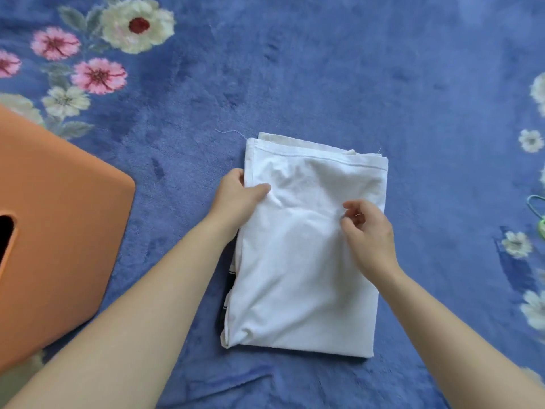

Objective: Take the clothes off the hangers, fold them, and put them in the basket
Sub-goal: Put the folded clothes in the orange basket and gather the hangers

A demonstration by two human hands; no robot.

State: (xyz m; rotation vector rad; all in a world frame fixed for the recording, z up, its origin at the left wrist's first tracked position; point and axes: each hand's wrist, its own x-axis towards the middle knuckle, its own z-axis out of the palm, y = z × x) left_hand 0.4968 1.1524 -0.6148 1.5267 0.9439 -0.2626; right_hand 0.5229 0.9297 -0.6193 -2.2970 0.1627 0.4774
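A blue plush carpet (324, 69) with pink and cream flowers woven into it fills the view. At the left edge stands the orange basket (59, 216), seen from its outer wall, with a dark handle slot cut in its side. Its inside is not visible.

The folded white garment (300, 276) lies flat on the carpet at the centre, to the right of the basket and well apart from it. It forms a tall rectangle with the stitched hem at the far end. Layers of cream cloth show under that far edge, and a dark striped edge peeps out along its lower left side.

Both bare forearms reach in from the bottom. The left hand (237, 196) grips the garment's upper left edge. Its thumb lies on top of the cloth and its fingers wrap around the side, out of sight below it. The right hand (370, 231) sits over the upper right part of the garment with fingers curled inward and their tips at the fabric. Whether they pinch the cloth or merely touch it cannot be told.

A green plastic loop (538, 216) lies at the right edge, cut off by the frame. A loose white thread (227, 131) lies on the carpet just beyond the garment's far left corner.
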